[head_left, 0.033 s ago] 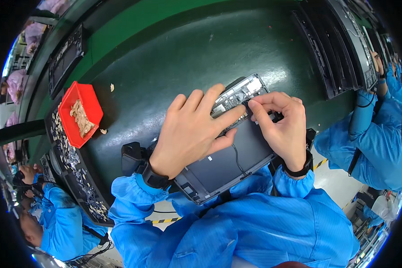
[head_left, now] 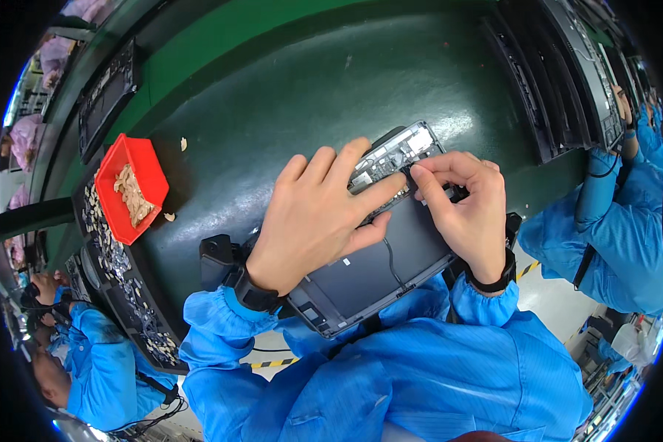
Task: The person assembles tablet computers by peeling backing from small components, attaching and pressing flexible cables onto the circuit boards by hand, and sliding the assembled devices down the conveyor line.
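Since the open laptop base [head_left: 335,298] has its cover off and the circuit board [head_left: 367,175] sitting bare in the far end, opening up looks done, or closing up just isn't. It's at the near side of the counter [head_left: 272,96], skewed a bit, right in front of the person. Left hand [head_left: 313,214] is palm-down over the left part, fingers spread, forefinger reaching the board; that grip is apart and I don't see it holding anything. Right hand [head_left: 457,199] has thumb and forefinger close together at the board's near right side, but tbh I can't tell if that grip is clamped on something tiny. So I'd call that spot unfinished. A dark cable [head_left: 393,261] lies across the near panel, and I can't make out whether both ends are connected. Over on the left there's a red bin [head_left: 156,173] of tan bits, and far right some upright dark panels [head_left: 541,88].
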Demonstrator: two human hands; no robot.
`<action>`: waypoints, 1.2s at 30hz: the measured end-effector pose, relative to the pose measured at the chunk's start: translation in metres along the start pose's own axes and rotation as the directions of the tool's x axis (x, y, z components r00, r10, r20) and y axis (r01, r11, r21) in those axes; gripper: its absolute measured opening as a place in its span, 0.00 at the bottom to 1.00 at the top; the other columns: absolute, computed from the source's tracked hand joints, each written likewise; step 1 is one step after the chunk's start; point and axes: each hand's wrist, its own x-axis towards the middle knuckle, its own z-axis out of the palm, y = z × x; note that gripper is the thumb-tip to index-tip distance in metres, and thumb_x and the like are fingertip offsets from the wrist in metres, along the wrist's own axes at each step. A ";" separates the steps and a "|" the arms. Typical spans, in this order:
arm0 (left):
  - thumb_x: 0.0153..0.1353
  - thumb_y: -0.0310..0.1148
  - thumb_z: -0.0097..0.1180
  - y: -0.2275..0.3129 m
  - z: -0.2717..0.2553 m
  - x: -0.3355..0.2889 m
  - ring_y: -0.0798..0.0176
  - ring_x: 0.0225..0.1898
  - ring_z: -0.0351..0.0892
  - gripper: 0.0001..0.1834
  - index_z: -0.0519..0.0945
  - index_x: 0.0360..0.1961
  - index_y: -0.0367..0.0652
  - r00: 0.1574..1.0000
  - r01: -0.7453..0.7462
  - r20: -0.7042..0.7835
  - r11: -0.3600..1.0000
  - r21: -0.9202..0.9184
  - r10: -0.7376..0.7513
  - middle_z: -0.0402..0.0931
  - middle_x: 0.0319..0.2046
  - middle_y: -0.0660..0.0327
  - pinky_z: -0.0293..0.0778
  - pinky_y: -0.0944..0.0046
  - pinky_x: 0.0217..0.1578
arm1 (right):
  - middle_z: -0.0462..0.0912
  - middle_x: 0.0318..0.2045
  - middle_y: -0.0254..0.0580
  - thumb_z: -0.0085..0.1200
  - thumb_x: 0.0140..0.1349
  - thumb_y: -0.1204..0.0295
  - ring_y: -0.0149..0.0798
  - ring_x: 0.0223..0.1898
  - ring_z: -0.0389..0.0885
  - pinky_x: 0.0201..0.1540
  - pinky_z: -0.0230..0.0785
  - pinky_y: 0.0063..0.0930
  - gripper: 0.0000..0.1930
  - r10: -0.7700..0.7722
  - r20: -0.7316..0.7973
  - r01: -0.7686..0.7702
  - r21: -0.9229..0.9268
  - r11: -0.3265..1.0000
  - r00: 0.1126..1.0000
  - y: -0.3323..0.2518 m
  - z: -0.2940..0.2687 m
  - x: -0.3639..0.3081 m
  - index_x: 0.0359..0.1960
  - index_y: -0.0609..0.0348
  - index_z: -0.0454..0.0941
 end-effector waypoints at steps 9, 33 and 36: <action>0.54 0.48 0.73 -0.004 0.002 -0.004 0.60 0.42 0.80 0.20 0.89 0.50 0.66 0.999 -0.034 -0.039 0.999 -0.004 0.034 0.79 0.59 0.63 0.71 0.61 0.38 | 0.90 0.24 0.30 0.67 0.63 0.70 0.34 0.34 0.81 0.53 0.59 0.37 0.03 -0.001 -0.001 0.001 -0.028 1.000 1.000 0.000 -0.001 -0.001 0.33 0.54 0.89; 0.56 0.48 0.72 -0.006 0.002 -0.005 0.61 0.42 0.79 0.19 0.89 0.50 0.65 1.000 0.001 -0.017 0.998 -0.067 -0.002 0.79 0.61 0.64 0.75 0.61 0.39 | 0.89 0.22 0.34 0.68 0.64 0.71 0.31 0.27 0.78 0.49 0.62 0.32 0.05 -0.076 0.018 0.077 -0.111 0.991 0.997 -0.002 0.000 0.002 0.32 0.58 0.89; 0.56 0.48 0.72 -0.006 0.001 -0.005 0.61 0.42 0.79 0.19 0.89 0.51 0.65 1.000 -0.004 -0.021 0.998 -0.059 0.003 0.79 0.61 0.65 0.74 0.61 0.39 | 0.89 0.22 0.34 0.68 0.64 0.71 0.31 0.27 0.78 0.48 0.62 0.32 0.05 -0.083 0.015 0.084 -0.120 0.989 0.996 -0.005 0.000 0.001 0.31 0.58 0.89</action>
